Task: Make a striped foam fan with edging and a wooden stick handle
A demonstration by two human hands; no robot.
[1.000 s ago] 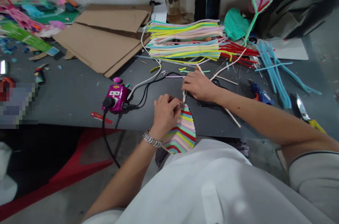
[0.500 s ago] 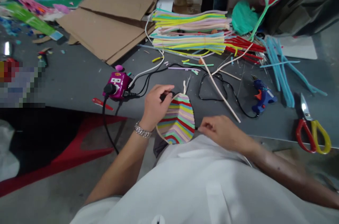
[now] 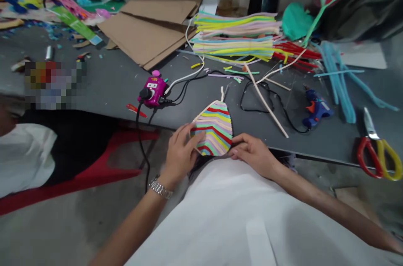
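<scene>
Panel: striped panel (image 3: 214, 129), pointed oval of fuzzy pipe-cleaner bands, held up at the table (image 3: 103, 89) edge between both hands.
Left hand (image 3: 181, 155): fingers spread open against the panel's left side, no clear pinch.
Right hand (image 3: 253, 152): fingers lightly curled at the panel's lower right edge; grip cannot be told.
Pipe cleaners (image 3: 234, 45): soft, straight, laid parallel in bundles.
Glue gun (image 3: 316, 108): blue plastic, on its side, black cord (image 3: 255, 108) looped nearby.
Scissors (image 3: 373, 159): red and yellow handles, near the table edge.

We can read no text, label, brand or number anywhere in view; the small marks on the magenta power strip (image 3: 153, 90) are too tiny and blurred for us to make out.
</scene>
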